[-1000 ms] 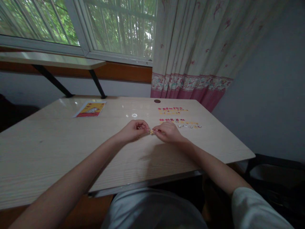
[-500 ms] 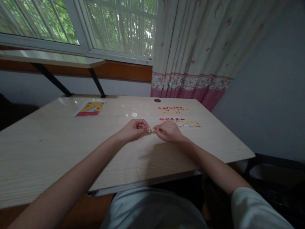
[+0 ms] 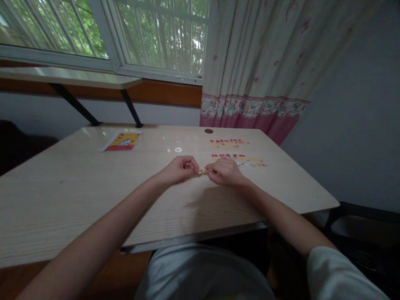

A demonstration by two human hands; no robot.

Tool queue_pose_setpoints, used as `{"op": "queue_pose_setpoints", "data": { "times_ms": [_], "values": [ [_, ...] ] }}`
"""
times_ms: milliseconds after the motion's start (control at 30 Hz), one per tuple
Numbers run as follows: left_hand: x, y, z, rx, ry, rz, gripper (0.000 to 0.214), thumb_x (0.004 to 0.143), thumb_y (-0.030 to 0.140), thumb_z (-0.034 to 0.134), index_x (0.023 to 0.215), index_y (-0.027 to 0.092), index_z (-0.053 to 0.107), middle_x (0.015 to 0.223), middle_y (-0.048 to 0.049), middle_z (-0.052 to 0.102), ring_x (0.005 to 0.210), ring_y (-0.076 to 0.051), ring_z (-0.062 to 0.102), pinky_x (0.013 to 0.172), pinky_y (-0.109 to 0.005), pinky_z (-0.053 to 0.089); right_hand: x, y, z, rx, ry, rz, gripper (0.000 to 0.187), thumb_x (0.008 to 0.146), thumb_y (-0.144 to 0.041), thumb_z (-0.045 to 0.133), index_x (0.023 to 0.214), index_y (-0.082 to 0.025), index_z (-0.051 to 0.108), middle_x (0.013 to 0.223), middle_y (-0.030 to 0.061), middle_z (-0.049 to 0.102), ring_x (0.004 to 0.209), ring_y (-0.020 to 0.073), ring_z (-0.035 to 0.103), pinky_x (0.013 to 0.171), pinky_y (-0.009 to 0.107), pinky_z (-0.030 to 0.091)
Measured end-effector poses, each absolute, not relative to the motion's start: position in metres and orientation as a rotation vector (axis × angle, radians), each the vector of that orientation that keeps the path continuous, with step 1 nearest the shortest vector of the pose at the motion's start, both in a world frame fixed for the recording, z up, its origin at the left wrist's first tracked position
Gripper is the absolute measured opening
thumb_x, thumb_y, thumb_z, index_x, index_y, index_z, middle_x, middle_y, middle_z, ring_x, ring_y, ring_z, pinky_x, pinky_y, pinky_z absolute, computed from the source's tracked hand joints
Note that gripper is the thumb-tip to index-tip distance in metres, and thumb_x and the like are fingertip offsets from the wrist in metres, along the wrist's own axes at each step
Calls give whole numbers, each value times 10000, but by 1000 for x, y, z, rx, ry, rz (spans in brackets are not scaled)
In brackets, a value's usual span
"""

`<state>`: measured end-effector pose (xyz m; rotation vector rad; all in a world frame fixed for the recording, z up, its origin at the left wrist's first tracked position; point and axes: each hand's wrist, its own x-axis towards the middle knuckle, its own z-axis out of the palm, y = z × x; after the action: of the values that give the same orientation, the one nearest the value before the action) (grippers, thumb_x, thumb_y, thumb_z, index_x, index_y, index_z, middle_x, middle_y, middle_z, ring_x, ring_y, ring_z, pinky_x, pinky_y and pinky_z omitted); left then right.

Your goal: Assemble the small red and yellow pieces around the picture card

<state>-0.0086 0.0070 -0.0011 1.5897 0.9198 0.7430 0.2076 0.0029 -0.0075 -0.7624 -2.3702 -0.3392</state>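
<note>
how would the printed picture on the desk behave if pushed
The printed picture looks thin, so it is probably light and bendy. Lying flat, it seems unlikely to tip. The glossy desk may let it slide.

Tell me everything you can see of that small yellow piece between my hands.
The small yellow piece is mostly yellow, with whitish and dark patches. Its full outline is too small to make out, as is whether it is one part or several joined; its material is unclear. It is pinched between the fingers of the left hand and the right hand, over the pale desk. Whether it touches the desk cannot be told.
</note>
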Motion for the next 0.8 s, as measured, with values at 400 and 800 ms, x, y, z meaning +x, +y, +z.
{"op": "queue_pose_setpoints", "data": {
  "times_ms": [400,800],
  "values": [
    [-31,10,11,1866,1130,709,172,704,305,624,751,141,607,605,12,533,506,-82,431,471,-199,318,232,13,-2,-854,-2123,-324,270,928,-330,479,854,-189,697,616,18,664,554,114,548,657,291,335],
    [-46,17,8,2301,1026,342,318,679,398,677,874,147,673,677,15,526,608,-111,465,569,-206,342,240,17,0,-927,-1987,-362,285,928,-369,480,849,-209,704,620,4,674,513,112,529,652,291,355]
  ]
}}
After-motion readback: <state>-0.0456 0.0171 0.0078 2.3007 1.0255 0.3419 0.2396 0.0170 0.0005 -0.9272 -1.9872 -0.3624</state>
